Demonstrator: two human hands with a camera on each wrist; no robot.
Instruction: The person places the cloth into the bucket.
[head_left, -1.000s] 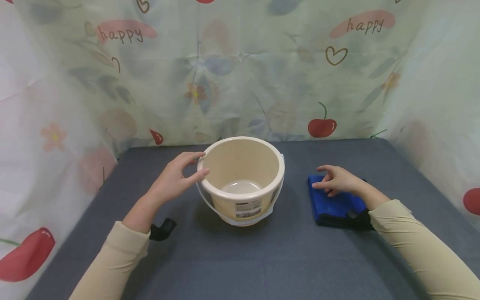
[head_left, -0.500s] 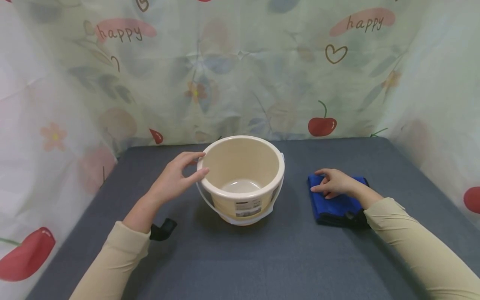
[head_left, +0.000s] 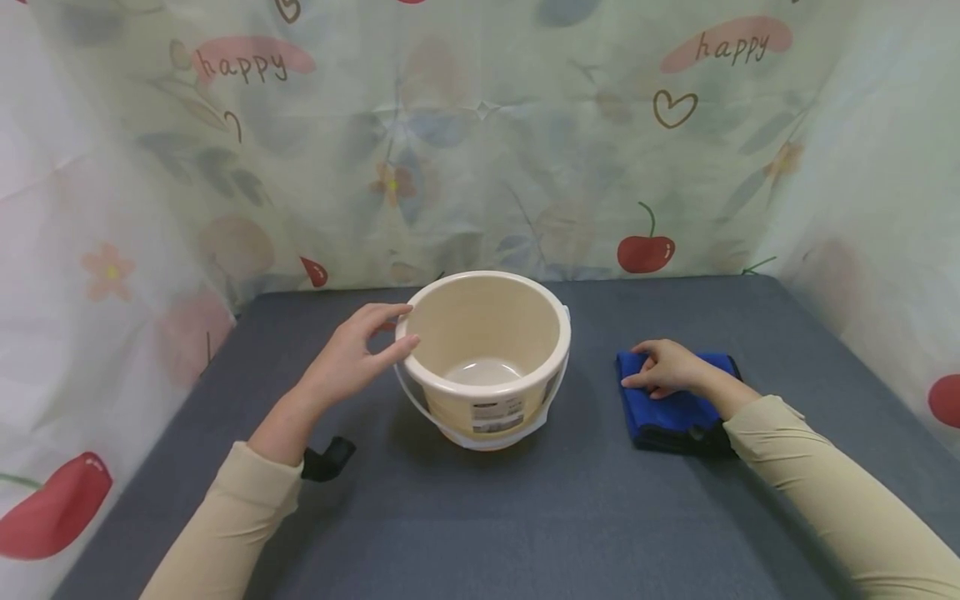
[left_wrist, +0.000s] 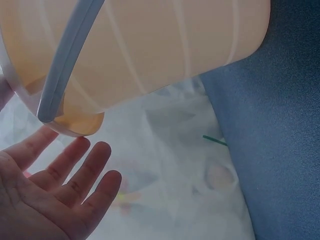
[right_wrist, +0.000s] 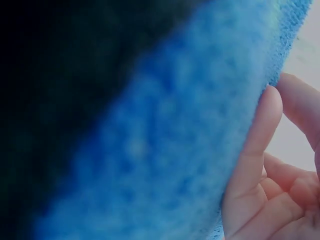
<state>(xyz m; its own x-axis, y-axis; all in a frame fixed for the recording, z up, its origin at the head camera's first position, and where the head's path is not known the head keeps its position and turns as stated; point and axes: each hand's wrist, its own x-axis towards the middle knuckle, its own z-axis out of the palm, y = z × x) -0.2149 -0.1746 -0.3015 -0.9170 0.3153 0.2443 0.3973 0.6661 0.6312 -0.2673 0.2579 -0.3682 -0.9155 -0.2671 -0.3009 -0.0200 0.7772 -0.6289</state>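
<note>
Left sleeve (head_left: 236, 500) at 8 o'clock of the bucket (head_left: 480, 325), beige, black piece (head_left: 327, 459) sticking out by the wrist
Left hand (head_left: 348, 354) at bucket's 9 o'clock, grip spread, thumb at the rim, fingers fairly straight along its outer side
Bucket cream, upright on table (head_left: 480, 525), mouth up; printed label (head_left: 498, 414) at 6 o'clock, pale handle (head_left: 528, 431) hanging slack round that side
Blue cloth (head_left: 645, 414) flat on table at 3 to 4 o'clock, well apart from bucket, black strip (head_left: 663, 441) along near edge
Right hand (head_left: 671, 367) over cloth's 12 o'clock part, fingers bent, thumb touching fabric; can't tell if grip is pinching it
</note>
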